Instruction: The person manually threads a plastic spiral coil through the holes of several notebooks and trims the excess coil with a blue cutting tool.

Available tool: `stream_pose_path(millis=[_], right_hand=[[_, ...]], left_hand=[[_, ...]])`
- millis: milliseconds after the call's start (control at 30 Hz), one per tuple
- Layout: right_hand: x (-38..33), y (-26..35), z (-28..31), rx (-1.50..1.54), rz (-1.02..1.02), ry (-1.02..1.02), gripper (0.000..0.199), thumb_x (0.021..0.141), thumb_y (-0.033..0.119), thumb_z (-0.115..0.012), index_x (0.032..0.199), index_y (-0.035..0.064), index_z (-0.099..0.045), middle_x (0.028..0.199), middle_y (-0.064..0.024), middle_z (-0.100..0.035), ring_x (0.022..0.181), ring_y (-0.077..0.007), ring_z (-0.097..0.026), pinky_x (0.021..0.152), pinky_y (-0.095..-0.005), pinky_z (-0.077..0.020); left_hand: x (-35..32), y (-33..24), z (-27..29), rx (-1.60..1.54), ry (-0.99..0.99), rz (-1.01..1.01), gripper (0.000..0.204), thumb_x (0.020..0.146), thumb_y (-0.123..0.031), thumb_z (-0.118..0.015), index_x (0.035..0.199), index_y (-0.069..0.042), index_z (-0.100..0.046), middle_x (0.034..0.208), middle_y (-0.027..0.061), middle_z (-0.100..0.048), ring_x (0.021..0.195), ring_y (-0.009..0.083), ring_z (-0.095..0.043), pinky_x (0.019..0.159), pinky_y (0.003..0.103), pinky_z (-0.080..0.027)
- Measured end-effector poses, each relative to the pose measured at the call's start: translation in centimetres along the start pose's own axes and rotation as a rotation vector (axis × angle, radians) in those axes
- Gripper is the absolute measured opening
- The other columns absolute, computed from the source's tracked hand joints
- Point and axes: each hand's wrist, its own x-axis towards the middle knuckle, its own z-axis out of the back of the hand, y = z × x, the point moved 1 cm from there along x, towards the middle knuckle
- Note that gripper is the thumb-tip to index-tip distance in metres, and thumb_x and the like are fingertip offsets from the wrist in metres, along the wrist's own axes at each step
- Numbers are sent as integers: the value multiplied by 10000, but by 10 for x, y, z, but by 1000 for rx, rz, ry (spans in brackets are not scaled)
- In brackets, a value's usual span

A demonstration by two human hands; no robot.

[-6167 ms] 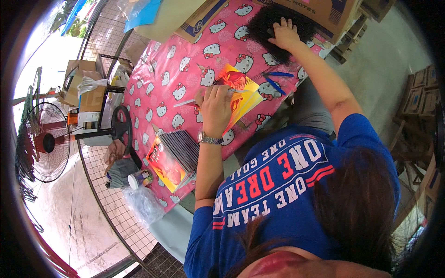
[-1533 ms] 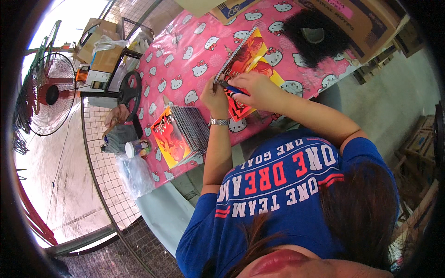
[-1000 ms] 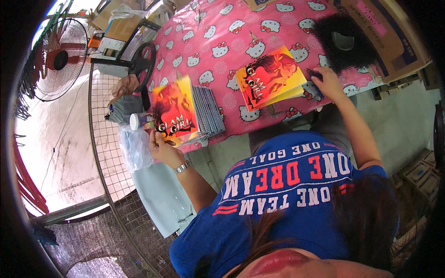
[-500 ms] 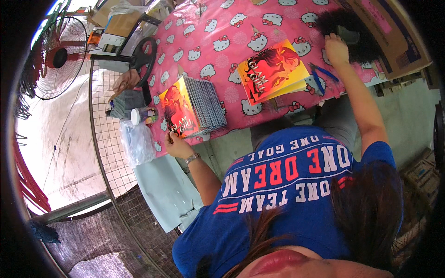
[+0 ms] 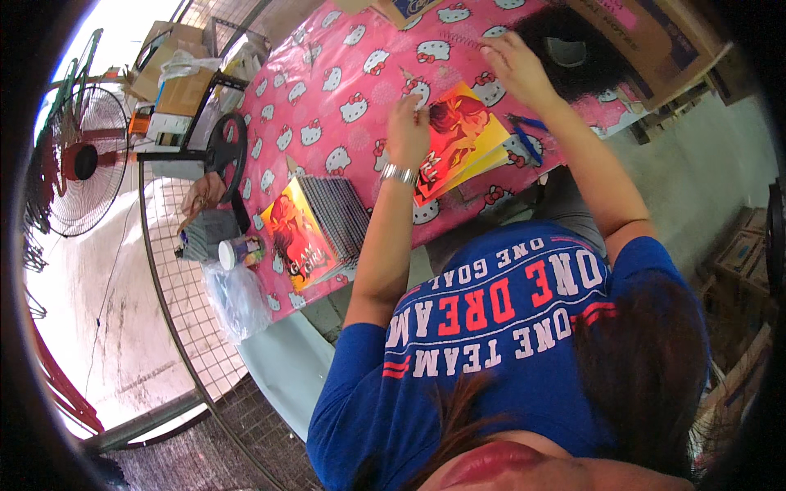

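A thin dark spiral binding coil (image 5: 460,38) stretches out left from the pinched fingers of my right hand (image 5: 520,72), above the pink table cover. My left hand (image 5: 408,135) is at the left edge of a loose stack of notebooks with a red and yellow cover (image 5: 468,131). Its fingers are closed, and what they hold, if anything, is hidden. Blue-handled pliers (image 5: 528,141) lie just right of that stack. Further left, a pile of bound notebooks (image 5: 307,233) shows the same cover and a row of spiral edges.
A fuzzy black heap (image 5: 532,41) with a grey piece in it sits at the far right, beside a cardboard box (image 5: 655,41). A white-lidded jar (image 5: 237,252) and clear plastic bag (image 5: 233,299) line the left table edge. A fan (image 5: 86,164) stands beyond.
My left hand has left the bound notebook pile and moved right to the loose stack. My right hand has come away from the black heap leftward, with a coil now showing in it.
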Motion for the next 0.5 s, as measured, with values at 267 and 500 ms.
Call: stream_pose_path(millis=[267, 500], right_hand=[[-35, -11, 43, -11, -155, 110, 299, 919, 192, -562, 1172, 43, -616, 1072, -180, -642, 970, -364, -619, 852, -391, -493], [-56, 39, 57, 201, -21, 260, 258, 885, 200, -636, 1132, 158, -699, 1000, -58, -673, 943, -244, -606, 863, -359, -460]], left_hand=[[22, 35, -38, -24, 104, 48, 254, 845, -122, -648, 1068, -15, -591, 1025, 199, -636, 955, 381, -597, 834, 453, -468], [-15, -53, 58, 133, 43, -356, 200, 825, -50, -607, 1023, -63, -581, 907, 126, -613, 898, 312, -557, 861, 418, -392]])
